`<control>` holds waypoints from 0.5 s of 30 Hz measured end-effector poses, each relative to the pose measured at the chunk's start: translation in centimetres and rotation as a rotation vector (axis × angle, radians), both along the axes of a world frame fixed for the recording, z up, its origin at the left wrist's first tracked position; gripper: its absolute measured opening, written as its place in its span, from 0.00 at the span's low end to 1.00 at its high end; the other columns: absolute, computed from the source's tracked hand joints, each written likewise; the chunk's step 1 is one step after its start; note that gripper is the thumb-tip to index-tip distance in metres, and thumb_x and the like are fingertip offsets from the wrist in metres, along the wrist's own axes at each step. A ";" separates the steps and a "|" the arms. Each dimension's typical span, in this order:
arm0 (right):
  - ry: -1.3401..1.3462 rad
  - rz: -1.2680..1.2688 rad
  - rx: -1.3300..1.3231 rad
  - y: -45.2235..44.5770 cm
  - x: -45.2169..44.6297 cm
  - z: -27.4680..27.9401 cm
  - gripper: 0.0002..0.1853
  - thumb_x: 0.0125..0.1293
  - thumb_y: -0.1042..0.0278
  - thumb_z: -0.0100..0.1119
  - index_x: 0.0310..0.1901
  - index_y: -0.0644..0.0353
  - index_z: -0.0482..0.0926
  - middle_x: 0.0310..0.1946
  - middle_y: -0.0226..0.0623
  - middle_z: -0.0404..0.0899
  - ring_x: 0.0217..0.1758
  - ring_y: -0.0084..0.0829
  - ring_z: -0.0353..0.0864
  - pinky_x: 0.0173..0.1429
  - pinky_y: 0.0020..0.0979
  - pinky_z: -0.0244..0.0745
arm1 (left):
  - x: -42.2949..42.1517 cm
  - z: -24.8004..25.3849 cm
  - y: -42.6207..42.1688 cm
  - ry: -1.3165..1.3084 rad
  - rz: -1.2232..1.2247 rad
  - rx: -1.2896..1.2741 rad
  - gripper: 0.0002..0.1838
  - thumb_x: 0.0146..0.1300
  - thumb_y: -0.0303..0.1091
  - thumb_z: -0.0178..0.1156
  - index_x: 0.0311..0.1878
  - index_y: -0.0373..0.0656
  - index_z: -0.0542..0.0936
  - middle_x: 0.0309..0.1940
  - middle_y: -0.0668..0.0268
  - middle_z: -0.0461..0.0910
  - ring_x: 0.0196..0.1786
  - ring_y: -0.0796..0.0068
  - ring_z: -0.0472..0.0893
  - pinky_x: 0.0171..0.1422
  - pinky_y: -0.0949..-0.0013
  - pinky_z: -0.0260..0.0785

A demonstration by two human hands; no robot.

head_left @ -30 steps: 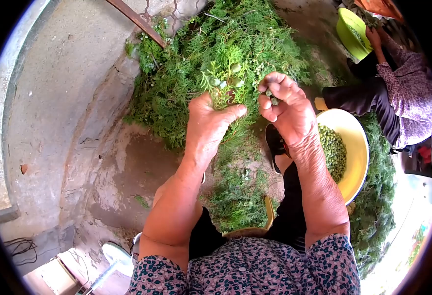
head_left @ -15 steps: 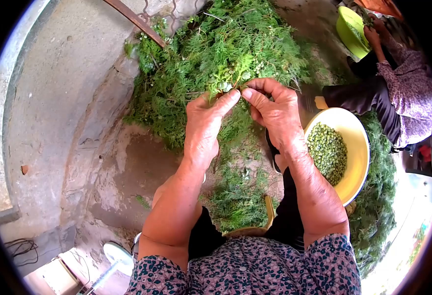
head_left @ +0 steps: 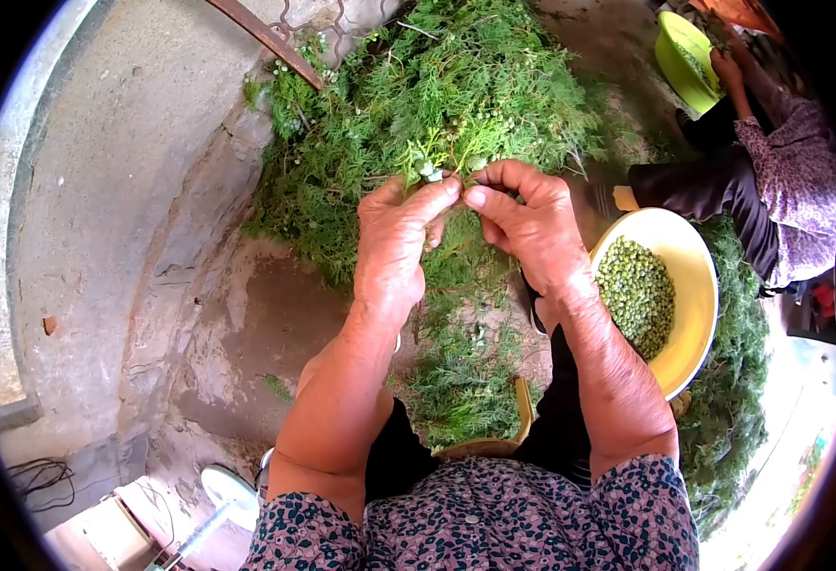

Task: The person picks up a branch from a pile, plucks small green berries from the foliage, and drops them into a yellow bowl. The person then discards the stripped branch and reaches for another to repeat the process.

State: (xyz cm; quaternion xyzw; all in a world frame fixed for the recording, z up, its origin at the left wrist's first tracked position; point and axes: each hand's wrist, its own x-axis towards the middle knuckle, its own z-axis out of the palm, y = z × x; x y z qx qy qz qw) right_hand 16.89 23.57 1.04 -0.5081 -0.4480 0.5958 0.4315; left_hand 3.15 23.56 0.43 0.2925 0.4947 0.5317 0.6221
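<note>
A small cypress sprig (head_left: 456,147) with pale green cones is held up in front of me. My left hand (head_left: 394,238) is closed, its thumb and fingers pinching the stem. My right hand (head_left: 530,221) is closed too, thumb against forefinger at the sprig's right side beside a cone; whether a loose cone is between the fingertips is hidden. Behind both hands lies a big heap of cypress branches (head_left: 342,181). To the right of my right forearm stands a yellow basin (head_left: 692,324), partly filled with small green cones (head_left: 635,300).
At the upper right a co-worker in a patterned top (head_left: 808,190) sits with hands at a lime-green basin (head_left: 677,67). More cut greenery (head_left: 723,381) lies beyond my basin. A concrete wall (head_left: 104,190) rises on the left, with a fan (head_left: 230,497) at the lower left.
My hands have drawn slightly apart at the fingertips, and the sprig has turned a little between them. The view has shifted slightly.
</note>
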 end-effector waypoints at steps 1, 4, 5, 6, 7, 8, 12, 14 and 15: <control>0.000 0.000 -0.001 0.1 0.2 -0.1 0.08 0.59 0.71 0.60 0.38 0.65 0.77 0.21 0.27 0.73 0.19 0.15 0.67 0.21 0.19 0.63 | 0.0 0.1 0.0 0.000 0.000 -0.001 0.05 0.52 0.29 0.64 0.31 0.40 0.79 0.21 0.74 0.76 0.19 0.87 0.66 0.21 0.80 0.52; 0.309 0.038 -0.151 0.3 0.9 -0.3 0.09 0.59 0.70 0.60 0.38 0.65 0.75 0.21 0.27 0.72 0.17 0.16 0.66 0.18 0.16 0.56 | -0.3 0.3 0.2 -0.099 -0.019 -0.093 0.03 0.52 0.27 0.63 0.31 0.40 0.79 0.23 0.73 0.76 0.19 0.87 0.66 0.21 0.80 0.52; 0.437 0.033 -0.193 0.3 1.0 -0.3 0.09 0.59 0.70 0.59 0.39 0.65 0.75 0.21 0.28 0.72 0.18 0.17 0.66 0.19 0.17 0.56 | -0.4 0.2 0.3 -0.145 -0.019 -0.117 0.03 0.52 0.27 0.63 0.31 0.40 0.79 0.23 0.72 0.76 0.19 0.87 0.66 0.21 0.80 0.52; 0.566 0.030 -0.235 0.3 1.2 -0.4 0.09 0.60 0.70 0.58 0.39 0.65 0.74 0.21 0.29 0.71 0.18 0.19 0.66 0.19 0.18 0.57 | -0.5 0.2 0.4 -0.192 -0.017 -0.141 0.03 0.52 0.27 0.63 0.31 0.41 0.79 0.24 0.72 0.76 0.19 0.87 0.66 0.21 0.80 0.52; 0.627 0.026 -0.244 0.3 1.5 -0.4 0.08 0.60 0.73 0.56 0.40 0.64 0.73 0.25 0.33 0.73 0.20 0.23 0.68 0.21 0.21 0.59 | -0.5 0.3 0.4 -0.190 -0.016 -0.137 0.03 0.52 0.27 0.63 0.31 0.41 0.79 0.24 0.72 0.76 0.19 0.87 0.66 0.21 0.80 0.52; 0.627 0.027 -0.242 0.3 1.7 -0.4 0.08 0.60 0.73 0.56 0.40 0.64 0.73 0.25 0.33 0.73 0.20 0.23 0.68 0.21 0.21 0.59 | -0.4 0.4 0.3 -0.134 -0.043 -0.109 0.04 0.52 0.28 0.63 0.32 0.41 0.79 0.26 0.72 0.77 0.22 0.87 0.67 0.21 0.80 0.52; 0.711 -0.001 -0.208 0.4 2.4 -0.7 0.12 0.54 0.77 0.53 0.42 0.63 0.70 0.34 0.38 0.73 0.28 0.26 0.71 0.25 0.24 0.62 | -0.3 0.1 0.1 -0.001 -0.094 -0.009 0.05 0.53 0.28 0.63 0.33 0.40 0.80 0.27 0.71 0.78 0.24 0.87 0.68 0.21 0.81 0.53; 0.709 -0.057 -0.161 0.4 2.2 -0.8 0.12 0.55 0.77 0.54 0.42 0.63 0.70 0.34 0.38 0.73 0.27 0.26 0.72 0.25 0.23 0.62 | -0.2 -0.2 0.0 0.011 -0.094 0.003 0.05 0.53 0.28 0.64 0.34 0.40 0.80 0.27 0.71 0.79 0.23 0.87 0.68 0.21 0.81 0.53; 0.709 -0.059 -0.161 0.4 2.0 -0.7 0.12 0.55 0.77 0.54 0.42 0.63 0.70 0.34 0.38 0.73 0.27 0.26 0.72 0.25 0.23 0.62 | -0.1 -0.3 0.0 0.023 -0.093 0.014 0.05 0.53 0.28 0.64 0.34 0.40 0.80 0.26 0.70 0.79 0.23 0.88 0.68 0.21 0.81 0.53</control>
